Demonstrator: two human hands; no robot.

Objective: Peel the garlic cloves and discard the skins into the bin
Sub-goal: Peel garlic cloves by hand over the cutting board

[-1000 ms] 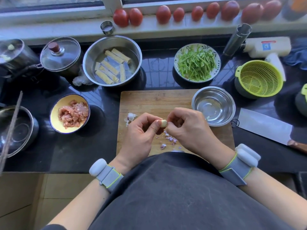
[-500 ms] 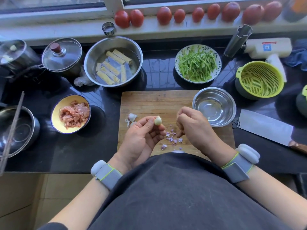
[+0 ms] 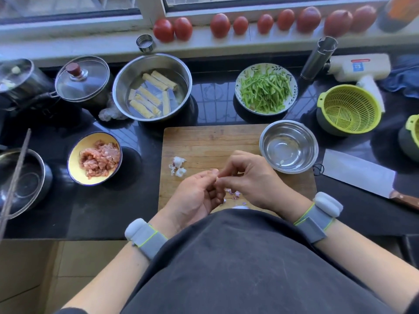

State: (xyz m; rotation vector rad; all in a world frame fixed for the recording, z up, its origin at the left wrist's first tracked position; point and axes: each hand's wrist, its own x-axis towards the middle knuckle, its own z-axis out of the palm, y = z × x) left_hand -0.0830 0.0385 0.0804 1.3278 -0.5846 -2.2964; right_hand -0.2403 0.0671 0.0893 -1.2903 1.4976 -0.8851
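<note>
While both hands' fingers meet curled, grasp unclear: left hand (image 3: pixel 195 196), right hand (image 3: pixel 251 180); nine tomatoes (image 3: pixel 220 25).

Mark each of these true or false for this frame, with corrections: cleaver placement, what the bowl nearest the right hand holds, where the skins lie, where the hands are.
1. The cleaver lies on the cutting board. False: it lies on the counter, right of the board.
2. The steel bowl near the right hand holds green strips. False: those fill the patterned plate.
3. Garlic skins lie on the board. True.
4. The left hand and right hand meet over the board. True.
</note>
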